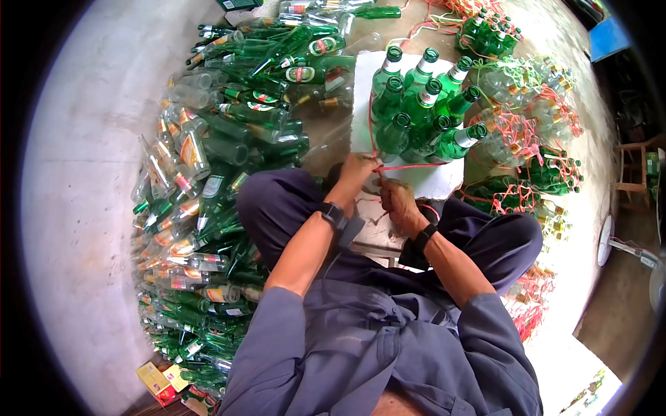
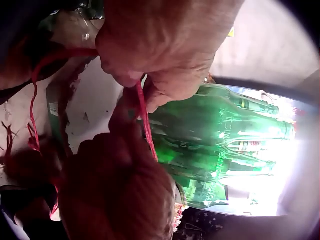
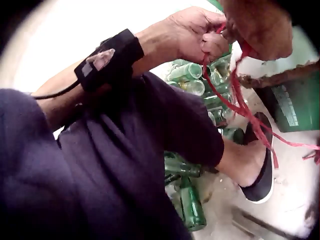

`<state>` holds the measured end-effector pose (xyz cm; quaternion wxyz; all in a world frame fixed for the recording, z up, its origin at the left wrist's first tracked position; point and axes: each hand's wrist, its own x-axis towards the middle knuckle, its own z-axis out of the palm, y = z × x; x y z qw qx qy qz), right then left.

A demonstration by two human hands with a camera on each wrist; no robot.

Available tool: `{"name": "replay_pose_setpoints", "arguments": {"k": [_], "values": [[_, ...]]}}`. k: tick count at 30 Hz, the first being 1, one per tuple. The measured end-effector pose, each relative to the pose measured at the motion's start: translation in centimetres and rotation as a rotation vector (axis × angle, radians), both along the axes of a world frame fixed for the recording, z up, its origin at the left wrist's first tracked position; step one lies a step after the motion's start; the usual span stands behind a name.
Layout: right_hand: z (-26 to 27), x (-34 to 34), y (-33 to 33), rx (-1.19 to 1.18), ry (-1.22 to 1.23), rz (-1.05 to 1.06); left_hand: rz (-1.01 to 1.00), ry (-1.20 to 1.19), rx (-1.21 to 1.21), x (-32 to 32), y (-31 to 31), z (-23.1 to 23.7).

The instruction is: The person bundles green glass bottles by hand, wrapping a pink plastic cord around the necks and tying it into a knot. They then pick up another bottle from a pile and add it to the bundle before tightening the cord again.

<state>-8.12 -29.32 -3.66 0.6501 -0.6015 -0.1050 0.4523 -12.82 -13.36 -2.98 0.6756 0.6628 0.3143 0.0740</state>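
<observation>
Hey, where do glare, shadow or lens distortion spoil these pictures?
Head view: a dark rounded border, with wide-lens bending toward the edges; left wrist view: strong glare washing out the necks of the green bottles, while the lower hand sits in deep shadow; right wrist view: the upper left blown out white, the trousers very dark.

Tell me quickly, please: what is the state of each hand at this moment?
Left hand: closed, pinching the red twine.
Right hand: closed, also holding the red twine.
</observation>
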Motion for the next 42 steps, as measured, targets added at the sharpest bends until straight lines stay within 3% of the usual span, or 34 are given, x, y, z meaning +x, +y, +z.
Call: {"name": "replay_pose_setpoints", "arguments": {"k": [3, 4, 6, 7, 8, 9, 12, 16, 18, 22, 24, 25, 27, 28, 30, 34, 37, 39, 40, 42], "values": [[-5.9, -0.3, -2.7, 0.082, -0.171, 0.11, 0.035, -0.03, -0.087, 0.2, 0.1, 0.0], [-3.7, -0.5, -2.6, 0.077, -0.172, 0.107, 0.032, -0.031, -0.091, 0.1, 0.0, 0.7], [1.2, -0.5, -2.5, -0.124, 0.056, 0.13, 0.055, -0.006, -0.199, 0.1, -0.1, 1.7], [2.7, -0.4, -2.5, -0.126, 0.054, 0.128, 0.053, -0.008, -0.202, 0.0, 0.1, 1.2], [3.9, -0.2, -2.4, -0.127, 0.285, 0.04, 0.002, -0.051, -0.199, -0.2, 0.5, 0.0], [4.4, 0.0, -2.3, -0.123, 0.515, -0.049, -0.048, -0.095, -0.194, -0.2, 0.7, 0.6], [2.3, 1.1, -2.7, -0.235, 0.619, -0.115, -0.063, 0.096, -0.286, -0.5, 0.7, 2.5], [0.5, 0.8, -3.2, -0.184, 0.557, 0.037, -0.13, 0.096, -0.228, -1.0, -0.3, 2.8], [-1.5, 0.5, -3.2, 0.062, 0.092, 0.355, -0.087, 0.106, -0.283, -1.1, -0.8, 3.7], [-0.6, 1.1, -3.5, 0.124, 0.377, 0.409, -0.072, 0.144, -0.319, -1.2, -0.7, 3.9], [0.6, 0.9, -3.2, -0.104, 0.254, 0.279, -0.056, 0.083, -0.341, -1.4, -0.7, 3.3], [1.8, 0.7, -2.6, -0.106, 0.255, 0.281, -0.054, 0.084, -0.343, -1.4, -0.7, 3.0], [3.6, 0.9, -1.3, -0.137, 0.804, -0.098, -0.056, 0.124, -0.306, -1.3, -0.6, 2.1], [3.2, 1.4, -1.4, -0.137, 0.805, -0.098, -0.056, 0.124, -0.306, -1.2, -0.6, 1.5], [2.4, 2.1, -2.1, -0.077, 0.974, 0.003, -0.021, 0.005, -0.054, -1.1, -0.4, 0.1], [2.8, 2.0, -3.4, -0.109, 0.905, 0.002, -0.128, -0.023, 0.066, -0.9, 0.6, -2.6], [2.4, 2.7, -4.5, -0.148, 0.847, 0.024, -0.115, 0.111, 0.079, -0.5, 0.6, -3.4], [1.8, 3.5, -5.4, 0.002, 1.129, 0.087, -0.049, 0.231, 0.038, -0.2, 0.7, -3.3], [2.6, 3.3, -5.4, 0.002, 1.129, 0.084, -0.052, 0.231, 0.037, -0.4, 0.6, -2.1], [4.0, 3.1, -5.7, -0.214, 0.9, 0.011, -0.063, 0.034, 0.019, -1.2, 0.4, -0.3]]}}
